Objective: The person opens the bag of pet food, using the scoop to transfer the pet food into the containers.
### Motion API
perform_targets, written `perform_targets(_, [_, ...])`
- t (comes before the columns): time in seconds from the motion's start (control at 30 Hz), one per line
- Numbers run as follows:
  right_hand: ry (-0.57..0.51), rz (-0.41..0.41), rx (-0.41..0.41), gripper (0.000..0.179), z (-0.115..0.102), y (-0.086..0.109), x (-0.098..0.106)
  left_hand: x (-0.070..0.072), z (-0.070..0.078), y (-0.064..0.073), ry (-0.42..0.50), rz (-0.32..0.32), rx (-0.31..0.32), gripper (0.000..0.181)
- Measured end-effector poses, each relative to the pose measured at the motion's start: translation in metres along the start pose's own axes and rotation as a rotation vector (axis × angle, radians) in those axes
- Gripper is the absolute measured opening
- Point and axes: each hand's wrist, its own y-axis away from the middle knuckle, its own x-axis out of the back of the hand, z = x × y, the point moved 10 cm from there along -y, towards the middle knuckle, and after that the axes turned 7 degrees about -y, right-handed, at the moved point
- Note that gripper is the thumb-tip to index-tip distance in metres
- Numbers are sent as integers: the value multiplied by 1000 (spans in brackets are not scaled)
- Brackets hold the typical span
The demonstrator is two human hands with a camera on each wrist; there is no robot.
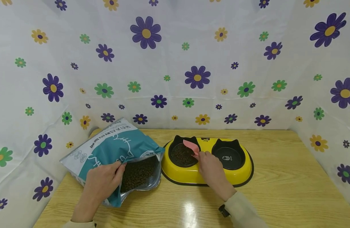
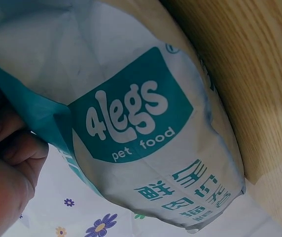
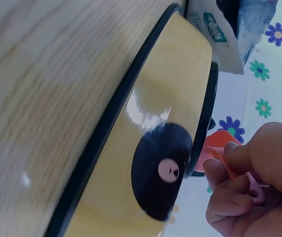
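Observation:
My left hand (image 1: 104, 179) grips the top edge of a teal and white pet food bag (image 1: 112, 142), which lies tilted with its mouth spread toward me. Brown kibble (image 1: 139, 173) shows inside. In the left wrist view the bag's printed side (image 2: 131, 118) fills the middle, the curled fingers at its left edge. My right hand (image 1: 213, 169) pinches the handle of a pink scoop (image 1: 191, 146), tilted over the left bowl (image 1: 172, 160) of a yellow double feeder (image 1: 180, 175). Kibble lies in that bowl. The right bowl (image 1: 229, 155) shows a fish print on its bare black bottom.
The feeder stands on a wooden table (image 1: 280, 177), just right of the bag. Behind and at both sides hangs a white cloth (image 1: 175, 19) printed with flowers. A dark band (image 1: 224, 211) sits at the right wrist.

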Motion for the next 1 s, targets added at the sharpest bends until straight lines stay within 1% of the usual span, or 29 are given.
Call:
perform_targets(0.13, [52, 21, 19, 15, 0, 1, 5, 0, 0, -1, -1, -1, 1, 47])
perform_targets(0.27, [75, 42, 42, 15, -1, 3, 9, 0, 0, -1, 1, -12, 5, 47])
perform_targets(0.33, [69, 45, 41, 15, -1, 4, 11, -1, 0, 0, 1, -17, 6, 46])
perform_targets(0.4, [33, 44, 27, 15, 1, 5, 11, -1, 0, 0, 2, -20, 6, 46])
perform_targets(0.47, [-68, 25, -17, 13, 5, 7, 11, -1, 0, -1, 2, -18, 5, 46])
perform_targets(0.57, [-284, -23, -96, 14, 11, 9, 7, 0, 0, -1, 1, -15, 4, 46])
perform_targets(0.67, [-521, -106, -192, 17, 13, 14, -1, 0, 0, -1, 0, -17, 6, 46])
perform_targets(0.73, [-626, -167, -243, 18, 12, 19, -7, 0, 0, -1, -1, -22, 8, 46])
perform_targets(0.83, [-751, -253, -296, 22, 7, 26, -17, -1, 0, -1, -2, -30, 11, 46])
perform_targets(0.93, [-833, -322, -292, 26, -3, 32, -24, -1, 0, -1, -1, -33, 9, 46])
perform_targets(1.0, [-864, -364, -277, 29, -12, 34, -29, -1, 1, -1, 0, -30, 7, 46])
